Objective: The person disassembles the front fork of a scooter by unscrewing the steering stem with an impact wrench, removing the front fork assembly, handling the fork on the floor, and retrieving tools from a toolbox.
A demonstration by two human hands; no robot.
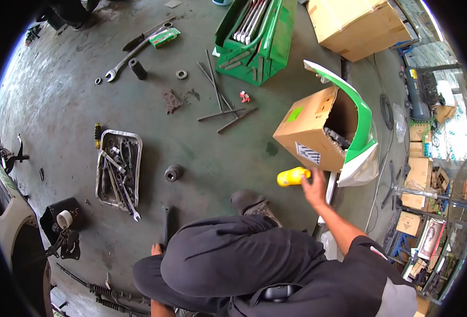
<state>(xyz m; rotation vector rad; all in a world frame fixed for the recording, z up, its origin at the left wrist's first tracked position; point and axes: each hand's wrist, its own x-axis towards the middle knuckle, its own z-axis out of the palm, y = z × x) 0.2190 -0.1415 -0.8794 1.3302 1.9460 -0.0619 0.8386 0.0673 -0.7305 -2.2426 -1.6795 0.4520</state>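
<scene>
My right hand [314,188] is closed around one end of a yellow bottle [291,177], held on its side near the cardboard box [306,124]. Low at the left, my left hand [156,249] is partly hidden by my knee, its fingers closed at the lower end of a dark bar-like tool [166,224]. A round dark metal socket [174,173] stands on the floor beyond that tool. Further left, a metal tray [140,174] holds wrenches and other tools. Green and white curved panels [364,119] lean against the box.
An open green toolbox [283,47] stands at the top, with metal rods [218,113] near it. A large wrench [130,55], a black cylinder [137,68] and a ring [181,74] lie upper left. Shelving [434,214] with boxes lines the right; a white vehicle part [17,211] is at left.
</scene>
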